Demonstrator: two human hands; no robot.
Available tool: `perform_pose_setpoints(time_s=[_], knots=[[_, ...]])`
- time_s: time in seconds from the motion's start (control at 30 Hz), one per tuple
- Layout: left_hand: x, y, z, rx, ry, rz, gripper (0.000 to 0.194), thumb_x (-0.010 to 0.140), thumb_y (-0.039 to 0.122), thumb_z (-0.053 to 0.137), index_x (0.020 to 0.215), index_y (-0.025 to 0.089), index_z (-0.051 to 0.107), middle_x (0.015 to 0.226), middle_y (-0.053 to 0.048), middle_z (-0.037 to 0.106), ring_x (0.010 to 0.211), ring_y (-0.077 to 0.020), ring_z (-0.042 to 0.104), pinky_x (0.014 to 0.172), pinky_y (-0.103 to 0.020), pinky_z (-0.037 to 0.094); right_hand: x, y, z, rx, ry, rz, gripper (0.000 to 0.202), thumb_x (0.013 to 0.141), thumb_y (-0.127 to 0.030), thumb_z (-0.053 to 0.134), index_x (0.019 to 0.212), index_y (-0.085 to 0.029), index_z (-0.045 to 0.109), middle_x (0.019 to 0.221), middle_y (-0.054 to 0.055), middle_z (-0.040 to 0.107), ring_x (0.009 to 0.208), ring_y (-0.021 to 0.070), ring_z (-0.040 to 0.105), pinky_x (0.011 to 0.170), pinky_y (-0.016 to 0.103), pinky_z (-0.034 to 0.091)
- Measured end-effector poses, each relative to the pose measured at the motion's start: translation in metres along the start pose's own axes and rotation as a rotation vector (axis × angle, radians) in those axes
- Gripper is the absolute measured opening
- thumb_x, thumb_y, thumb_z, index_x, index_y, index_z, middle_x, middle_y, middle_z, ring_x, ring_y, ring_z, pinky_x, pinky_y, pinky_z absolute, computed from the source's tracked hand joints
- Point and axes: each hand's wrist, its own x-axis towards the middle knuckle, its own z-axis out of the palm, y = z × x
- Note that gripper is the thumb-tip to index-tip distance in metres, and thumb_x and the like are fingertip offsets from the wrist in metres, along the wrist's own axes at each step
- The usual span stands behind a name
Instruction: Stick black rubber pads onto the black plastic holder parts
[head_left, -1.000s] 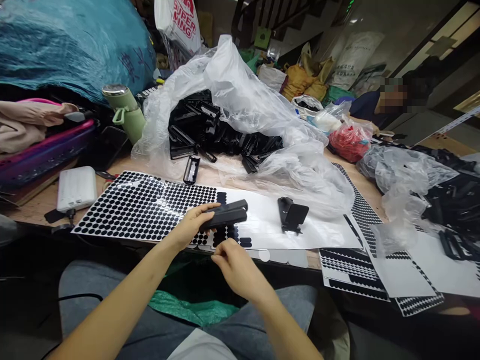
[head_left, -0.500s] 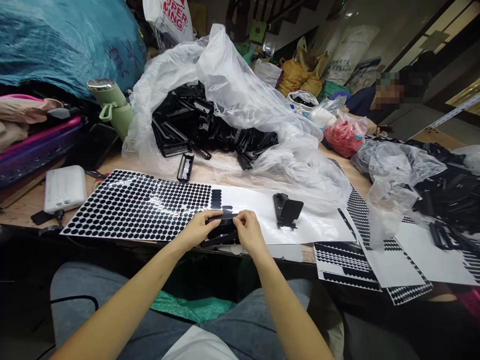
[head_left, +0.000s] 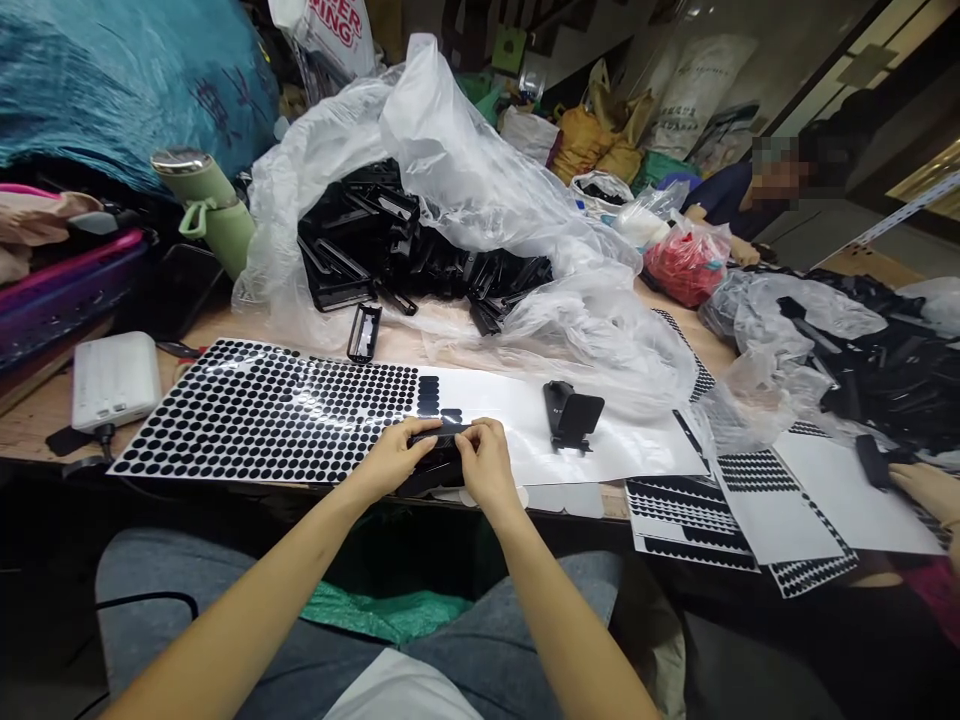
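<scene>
My left hand [head_left: 394, 455] and my right hand [head_left: 484, 460] both pinch a black plastic part [head_left: 437, 462] at the table's front edge, one at each end. Its underside and the fingertips beneath are partly hidden. Just behind it lies a white sheet [head_left: 502, 392] with rows of black round stickers [head_left: 277, 415] on the left and a few black oblong ones [head_left: 428, 392]. A black stand-like piece [head_left: 574, 415] rests on the sheet to the right of my hands. Behind the sheet lies a black frame [head_left: 364, 333].
Many black parts [head_left: 375, 240] spill from a clear plastic bag [head_left: 465, 170] at the back. On the left are a green bottle [head_left: 214, 205] and a white power bank [head_left: 116, 380]. More sticker sheets [head_left: 780, 500] lie right, where another person's hand [head_left: 926, 487] holds a black piece.
My right hand has shifted slightly left along the black part. At the far right, another person's hand with a black piece has come into view. The whole view has moved a little.
</scene>
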Motion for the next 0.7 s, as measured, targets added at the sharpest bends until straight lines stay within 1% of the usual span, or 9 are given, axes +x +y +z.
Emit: perform_pose_setpoints(time_s=[0.1, 0.17, 0.23, 0.3, 0.4, 0.47, 0.53, 0.6, 0.7], knots=[[0.003, -0.003, 0.001, -0.037, 0.014, -0.015, 0.033, 0.07, 0.029, 0.062, 0.101, 0.017, 0.066, 0.108, -0.008, 0.063, 0.101, -0.0238, 0.056, 0.089, -0.034, 0.041, -0.006, -0.001, 0.002, -0.095, 0.133, -0.058, 0.007, 0.08, -0.025, 0.048, 0.078, -0.02, 0.052, 0.1, 0.009, 0.05, 0.099, 0.0209, 0.046, 0.085, 0.036, 0.036], [0.004, -0.005, 0.001, -0.067, 0.021, -0.032, 0.033, 0.069, 0.028, 0.063, 0.1, 0.017, 0.066, 0.107, -0.009, 0.064, 0.101, -0.024, 0.057, 0.086, -0.034, 0.043, -0.012, -0.001, 0.0, -0.168, 0.157, -0.153, 0.012, 0.082, -0.031, 0.049, 0.085, -0.02, 0.052, 0.098, 0.008, 0.052, 0.097, 0.0211, 0.046, 0.083, 0.036, 0.035], [0.005, -0.005, 0.002, -0.093, 0.032, -0.036, 0.031, 0.068, 0.027, 0.064, 0.098, 0.016, 0.067, 0.104, -0.009, 0.065, 0.099, -0.0239, 0.058, 0.085, -0.033, 0.045, -0.02, 0.0, -0.004, -0.249, 0.034, -0.293, 0.018, 0.081, -0.037, 0.051, 0.087, -0.02, 0.053, 0.095, 0.007, 0.056, 0.093, 0.021, 0.046, 0.082, 0.036, 0.034], [0.004, -0.004, 0.002, -0.154, 0.04, -0.06, 0.032, 0.069, 0.026, 0.064, 0.099, 0.014, 0.066, 0.101, -0.009, 0.066, 0.094, -0.023, 0.06, 0.081, -0.033, 0.048, -0.029, 0.0, -0.011, -0.325, -0.154, -0.412, 0.016, 0.08, -0.036, 0.054, 0.084, -0.02, 0.055, 0.094, 0.007, 0.058, 0.091, 0.0211, 0.047, 0.082, 0.037, 0.033], [0.001, 0.0, 0.0, -0.326, 0.037, -0.135, 0.036, 0.072, 0.025, 0.062, 0.107, 0.014, 0.06, 0.097, -0.008, 0.066, 0.08, -0.0194, 0.065, 0.075, -0.033, 0.053, -0.04, 0.0, -0.026, -0.318, -0.391, -0.48, 0.011, 0.08, -0.033, 0.055, 0.08, -0.022, 0.056, 0.09, 0.004, 0.061, 0.088, 0.0194, 0.05, 0.082, 0.035, 0.033], [-0.001, 0.002, -0.003, -0.407, 0.048, -0.174, 0.039, 0.074, 0.024, 0.063, 0.111, 0.014, 0.057, 0.093, -0.008, 0.066, 0.074, -0.0175, 0.066, 0.069, -0.031, 0.055, -0.043, 0.001, -0.034, -0.248, -0.408, -0.4, 0.013, 0.081, -0.036, 0.053, 0.083, -0.023, 0.056, 0.087, 0.003, 0.061, 0.086, 0.0185, 0.051, 0.079, 0.033, 0.036], [-0.004, 0.005, -0.004, -0.416, 0.053, -0.196, 0.041, 0.074, 0.024, 0.063, 0.112, 0.014, 0.055, 0.088, -0.008, 0.066, 0.071, -0.0169, 0.067, 0.064, -0.028, 0.056, -0.042, 0.003, -0.038, -0.257, -0.265, -0.213, 0.017, 0.083, -0.037, 0.048, 0.087, -0.022, 0.055, 0.087, 0.005, 0.059, 0.084, 0.0201, 0.052, 0.075, 0.033, 0.038], [-0.006, 0.006, -0.005, -0.384, 0.043, -0.207, 0.043, 0.074, 0.027, 0.063, 0.114, 0.014, 0.054, 0.088, -0.009, 0.066, 0.071, -0.0173, 0.067, 0.064, -0.028, 0.056, -0.038, 0.006, -0.036, -0.369, -0.102, -0.016, 0.017, 0.083, -0.034, 0.048, 0.085, -0.019, 0.055, 0.085, 0.01, 0.057, 0.083, 0.0237, 0.052, 0.071, 0.035, 0.039], [-0.009, 0.003, -0.004, -0.292, -0.005, -0.184, 0.049, 0.072, 0.034, 0.063, 0.116, 0.015, 0.053, 0.096, -0.01, 0.065, 0.077, -0.0199, 0.066, 0.073, -0.035, 0.055, -0.032, 0.012, -0.026, -0.514, -0.036, 0.115, 0.011, 0.079, -0.027, 0.053, 0.081, -0.017, 0.055, 0.083, 0.013, 0.055, 0.081, 0.0273, 0.053, 0.067, 0.036, 0.039]])
